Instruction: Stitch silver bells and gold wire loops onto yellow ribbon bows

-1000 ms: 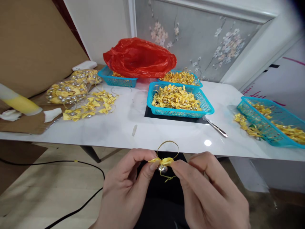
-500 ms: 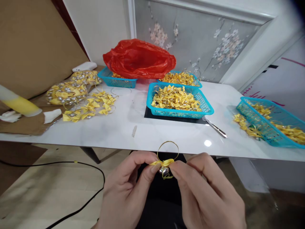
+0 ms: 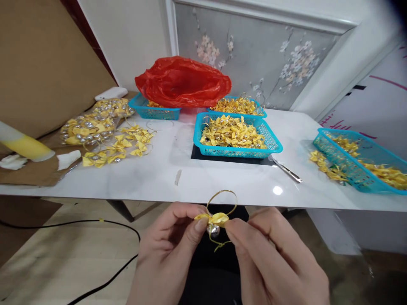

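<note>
Between my hands, just in front of the table's edge, is a yellow ribbon bow (image 3: 219,218) with a gold cord loop (image 3: 235,199) standing up from it. A silver bell (image 3: 213,230) hangs under the bow, and a knotted cord end dangles below. My left hand (image 3: 173,250) pinches the bow's left side between thumb and forefinger. My right hand (image 3: 276,254) has thumb and forefinger closed at the bow's right tip. The right fingertips partly hide that tip.
A blue basket (image 3: 278,146) heaped with similar bows stands mid-table, with tweezers (image 3: 288,170) beside it. Another blue basket (image 3: 359,178) is at right. Behind are a red plastic bag (image 3: 184,80) and more baskets. Bagged bows (image 3: 90,127) and loose bows (image 3: 119,144) lie at left.
The bow and both hands have shifted slightly left and down in view. The bow is spread a little wider, and the knotted cord end hangs lower beneath the bell.
</note>
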Motion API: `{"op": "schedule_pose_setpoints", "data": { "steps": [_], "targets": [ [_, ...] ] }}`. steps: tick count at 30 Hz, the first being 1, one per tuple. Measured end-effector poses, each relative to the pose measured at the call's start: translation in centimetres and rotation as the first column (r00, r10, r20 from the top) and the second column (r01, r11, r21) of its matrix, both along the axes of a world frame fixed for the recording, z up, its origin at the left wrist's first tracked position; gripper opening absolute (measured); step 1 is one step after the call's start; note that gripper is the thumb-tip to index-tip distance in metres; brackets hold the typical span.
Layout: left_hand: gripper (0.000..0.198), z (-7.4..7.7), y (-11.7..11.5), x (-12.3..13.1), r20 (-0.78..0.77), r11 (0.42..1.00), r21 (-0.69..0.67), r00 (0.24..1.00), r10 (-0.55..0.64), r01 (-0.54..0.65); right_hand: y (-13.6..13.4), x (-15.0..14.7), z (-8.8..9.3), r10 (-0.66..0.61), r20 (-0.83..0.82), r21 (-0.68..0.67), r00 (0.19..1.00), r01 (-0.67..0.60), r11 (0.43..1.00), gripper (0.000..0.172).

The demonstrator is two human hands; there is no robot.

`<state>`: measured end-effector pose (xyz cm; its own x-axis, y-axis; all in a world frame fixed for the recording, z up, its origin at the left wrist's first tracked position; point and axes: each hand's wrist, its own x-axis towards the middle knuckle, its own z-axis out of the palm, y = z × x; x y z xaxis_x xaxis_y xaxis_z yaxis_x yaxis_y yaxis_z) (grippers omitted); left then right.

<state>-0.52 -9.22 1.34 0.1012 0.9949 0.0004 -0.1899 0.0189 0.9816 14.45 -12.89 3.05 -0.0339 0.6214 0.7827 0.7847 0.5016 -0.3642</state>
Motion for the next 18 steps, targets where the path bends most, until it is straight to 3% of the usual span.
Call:
{"op": "schedule_pose_setpoints", "data": {
  "steps": [5,9,18],
  "targets": [
    [0.003,-0.48,0.05,-0.14,0.051,0.998,-0.048,0.998,-0.033,0.035,-0.16,-0.1,0.18,-0.014,0.007,-0.016,1.0,0.014,1.0,0.012],
    [0.002,-0.54,0.03,-0.14,0.045,0.999,-0.007,0.998,-0.037,0.037,-0.35,-0.32,0.29,-0.068,-0.021,-0.003,0.997,0.068,0.998,0.015],
    [0.004,-0.51,0.01,-0.08,0.009,0.997,0.066,0.999,-0.038,0.037,-0.38,-0.46,0.36,-0.065,-0.028,-0.019,0.997,0.065,0.998,0.013]
  ]
}}
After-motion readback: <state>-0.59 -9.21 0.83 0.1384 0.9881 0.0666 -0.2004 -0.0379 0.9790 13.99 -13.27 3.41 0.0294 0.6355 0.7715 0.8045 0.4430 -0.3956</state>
